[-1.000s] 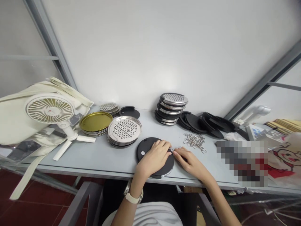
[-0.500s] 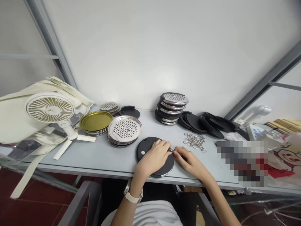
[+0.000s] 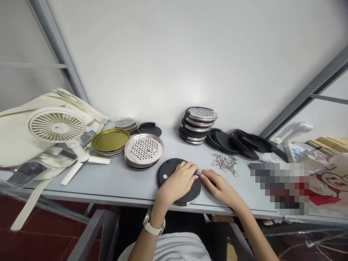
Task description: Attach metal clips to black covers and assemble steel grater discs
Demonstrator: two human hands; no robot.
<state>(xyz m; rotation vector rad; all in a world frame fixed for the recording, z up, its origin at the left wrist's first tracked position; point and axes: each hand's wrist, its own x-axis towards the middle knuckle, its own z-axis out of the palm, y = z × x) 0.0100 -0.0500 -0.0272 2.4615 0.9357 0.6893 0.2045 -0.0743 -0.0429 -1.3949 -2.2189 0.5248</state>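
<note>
A round black grater holder point(image 3: 169, 167) with a white dot lies near the table's front edge, a metal rim showing along its lower right side. My left hand point(image 3: 181, 180) presses over it, fingers curled together toward its right edge and gripping it. At that edge, the thumb and forefinger of my right hand point(image 3: 217, 185) pinch a small metal wire loop point(image 3: 198, 173). Its far end is hidden by my left fingers. Similar metal wire loops point(image 3: 225, 163) lie in a loose pile beyond my right hand.
Round grater plates point(image 3: 144, 149) and gold-coloured discs point(image 3: 111, 140) are stacked to the left, near a white fan point(image 3: 57, 127). Assembled graters point(image 3: 201, 114) rise in a stack by the wall. Black holders point(image 3: 227, 141) lie beside them. A blurred patch point(image 3: 282, 188) covers the right side.
Both hands stay almost where they were, at the holder's right edge. The wire loop between them has tilted slightly.
</note>
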